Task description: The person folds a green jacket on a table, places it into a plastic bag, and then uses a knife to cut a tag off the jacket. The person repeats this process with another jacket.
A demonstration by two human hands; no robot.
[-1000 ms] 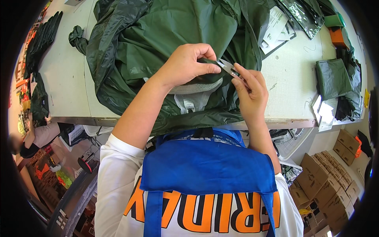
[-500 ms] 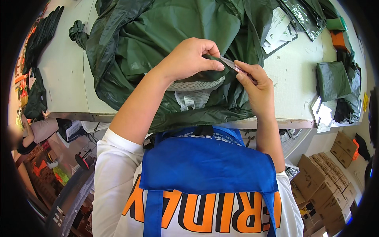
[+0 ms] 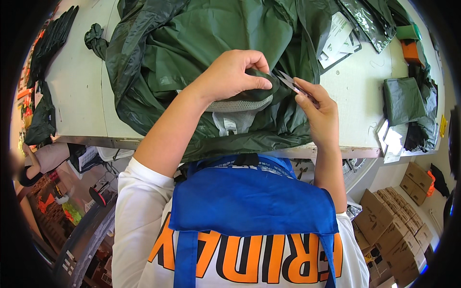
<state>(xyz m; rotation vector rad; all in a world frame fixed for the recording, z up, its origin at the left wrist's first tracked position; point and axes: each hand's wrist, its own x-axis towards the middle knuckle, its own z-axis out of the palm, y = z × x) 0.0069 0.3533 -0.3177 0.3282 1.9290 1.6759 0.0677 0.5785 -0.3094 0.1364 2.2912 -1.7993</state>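
Observation:
A dark green jacket point(image 3: 216, 36) of thin waterproof cloth lies spread over the white table in front of me. My left hand point(image 3: 235, 74) pinches a fold of it between thumb and fingers, just above a grey mesh lining point(image 3: 237, 115) with a small white label point(image 3: 229, 126). My right hand point(image 3: 319, 105) grips a pair of thread snips point(image 3: 292, 84). Their two blades are apart and point toward the pinched fold, their tips close to my left fingertips. Whether any thread lies between the blades is too small to tell.
Papers point(image 3: 338, 38) and a glossy dark plastic bag lie at the back right. A folded green packet point(image 3: 404, 100) sits near the right end of the table point(image 3: 357, 96). Dark cloth strips hang at the left edge. Brown cartons point(image 3: 396, 230) are stacked on the floor at right.
My right hand has drawn slightly back to the right and down, and the snips' blades have spread apart. My left hand has dipped a little, still pinching the cloth.

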